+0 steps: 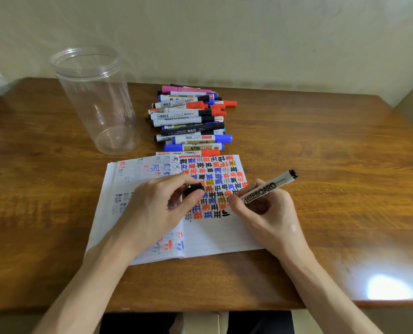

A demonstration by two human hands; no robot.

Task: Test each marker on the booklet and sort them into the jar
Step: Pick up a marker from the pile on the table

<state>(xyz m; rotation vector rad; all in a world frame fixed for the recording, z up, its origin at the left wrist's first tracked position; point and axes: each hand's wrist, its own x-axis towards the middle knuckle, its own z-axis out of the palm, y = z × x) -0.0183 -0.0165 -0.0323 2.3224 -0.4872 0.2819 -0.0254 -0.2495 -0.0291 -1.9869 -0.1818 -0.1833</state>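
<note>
Two hands work over an open booklet (215, 235) on the wooden table (333, 165). The right hand (265, 213) pinches a white marker (265, 188) lettered "WHITEBOARD" between thumb and curled fingers. Its tip is down on the right-hand page, beside a short fresh black stroke, and its tail end tilts up and away to the right. The left hand (162, 208) rests across the booklet's middle fold, just left of the right hand, with its thumb and fingers closed round a black cap (193, 189).

Under and beyond both hands, the right page carries rows of the same bold character in black, blue, red and a few in yellow. The left page shows fainter, bled-through marks.

Straight past the fingertips, at the booklet's far edge, lies a pile of markers (191, 119). They are stacked sideways and all capped, in red, blue, black and pink, and the nearest one touches or overlaps the page edge.

Farther out and to the left of the left hand, well apart from it, a tall clear plastic jar (97, 100) stands upright with its mouth open.
</note>
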